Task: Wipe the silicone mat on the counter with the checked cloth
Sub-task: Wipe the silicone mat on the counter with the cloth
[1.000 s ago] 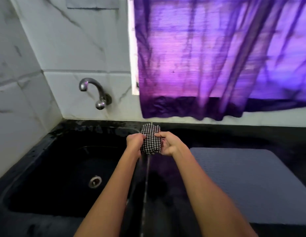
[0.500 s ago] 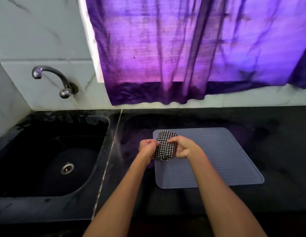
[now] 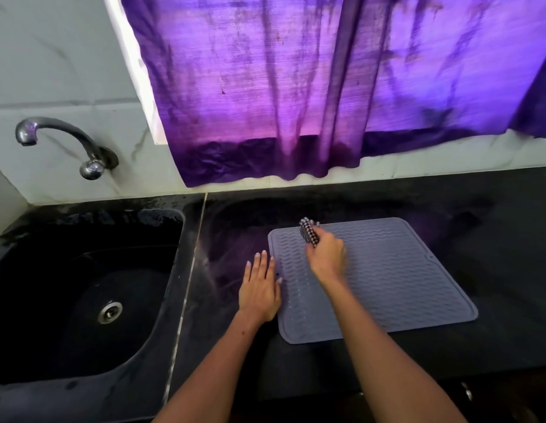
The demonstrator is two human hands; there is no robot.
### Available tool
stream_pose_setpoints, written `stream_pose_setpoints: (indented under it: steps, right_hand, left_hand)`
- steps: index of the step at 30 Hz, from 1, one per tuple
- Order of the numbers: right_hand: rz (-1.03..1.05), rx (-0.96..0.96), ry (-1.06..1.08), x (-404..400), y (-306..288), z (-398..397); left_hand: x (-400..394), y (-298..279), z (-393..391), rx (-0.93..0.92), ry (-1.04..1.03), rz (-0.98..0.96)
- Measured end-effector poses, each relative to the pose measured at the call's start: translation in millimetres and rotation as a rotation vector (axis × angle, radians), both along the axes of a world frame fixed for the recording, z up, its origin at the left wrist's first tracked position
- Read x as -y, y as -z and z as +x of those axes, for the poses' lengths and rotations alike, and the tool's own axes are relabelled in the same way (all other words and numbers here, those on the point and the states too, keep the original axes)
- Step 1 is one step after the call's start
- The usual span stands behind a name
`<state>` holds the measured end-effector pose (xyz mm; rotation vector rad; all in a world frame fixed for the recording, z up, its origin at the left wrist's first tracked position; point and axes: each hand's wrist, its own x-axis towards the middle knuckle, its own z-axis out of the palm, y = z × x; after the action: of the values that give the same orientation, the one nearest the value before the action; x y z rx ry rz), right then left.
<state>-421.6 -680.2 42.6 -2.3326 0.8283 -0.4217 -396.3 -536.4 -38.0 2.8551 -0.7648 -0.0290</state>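
Fingers of the right hand [image 3: 326, 257] are curled round the bunched checked cloth [image 3: 308, 234]; the left hand [image 3: 259, 288] is laid flat, pinning the silicone mat [image 3: 403, 276]. Wiping is just beginning. Next, firm strokes across the ridges are called for.

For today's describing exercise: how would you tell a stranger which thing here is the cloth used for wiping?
Start at the black counter right of the sink. On it lies a grey ribbed silicone mat. At the mat's far left corner the right hand grips the checked cloth, bunched up, the only black-and-white patterned thing.
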Motion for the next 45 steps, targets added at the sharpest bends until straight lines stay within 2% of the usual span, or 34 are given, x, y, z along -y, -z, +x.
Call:
stream_pose_setpoints:
  steps: [2,4,9,11,14,19,25,29,34,37,41,42,45]
  right_hand:
    - [-0.259,0.03,-0.089,-10.4,14.9,3.6]
    - [-0.429,-0.01,-0.19,-18.1,31.4,7.4]
    - [-0.604,-0.141,-0.318,-26.4,53.3,2.8]
    - [-0.579,-0.224,-0.375,-29.4,56.6,-0.8]
    - [-0.475,-0.229,-0.423,-32.2,52.1,3.4]
    - [-0.459,-0.436,-0.456,-30.3,49.5,8.9]
    - [-0.487,-0.418,-0.481,-33.1,69.0,3.5]
    - [-0.473,-0.301,-0.499,-30.3,77.1,-6.7]
    - [-0.582,-0.396,-0.578,-27.5,71.9,-7.2]
    - [-0.547,-0.273,-0.566,-19.4,60.3,-5.0]
    - [-0.061,0.016,-0.151,4.4,33.2,3.8]
    - [-0.013,0.077,-0.098,8.8,30.5,5.2]
    - [-0.249,0.08,-0.225,8.7,32.4,5.0]
  left_hand:
    - [-1.8,6.5,4.2,0.016,0.026,0.064]
    - [-3.5,11.2,9.1,0.021,0.04,0.127]
    - [-6.0,14.7,16.2,0.008,0.046,0.105]
    - [-6.6,17.9,15.4,0.002,0.044,0.068]
    - [-6.9,21.6,15.5,0.003,0.035,0.044]
    - [-6.7,25.1,16.8,0.012,0.023,0.035]
    - [-6.7,26.0,17.5,0.012,0.013,0.045]
    - [-6.1,23.5,16.1,0.004,0.008,0.047]
    - [-6.8,24.8,17.4,0.002,0.01,0.069]
    - [-7.0,22.6,17.3,-0.02,0.009,0.039]
    - [-2.6,15.9,16.2,-0.066,-0.021,-0.005]
    - [-0.1,14.5,16.6,-0.07,-0.026,-0.018]
    - [5.8,11.0,20.4,-0.075,-0.022,-0.036]
